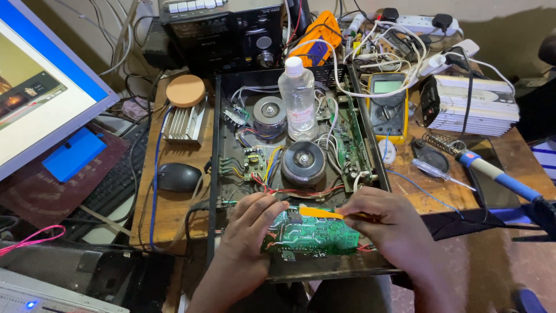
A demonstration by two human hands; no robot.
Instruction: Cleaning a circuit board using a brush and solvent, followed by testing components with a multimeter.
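— Gripping green circuit board (pixel 313 235) by its left edge, left hand (pixel 249 223); board over front of open chassis (pixel 215 145) on surface.
— Right hand (pixel 382 220)?
— Pinched orange tool (pixel 318 213), tip on board.

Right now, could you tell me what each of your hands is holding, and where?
Left hand grips the circuit board by its left edge; right hand holds an orange tool by its handle end.

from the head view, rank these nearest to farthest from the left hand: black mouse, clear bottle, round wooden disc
1. black mouse, just left of the left hand on the table.
2. clear bottle, farther back, standing inside the open chassis.
3. round wooden disc, farthest, back left.
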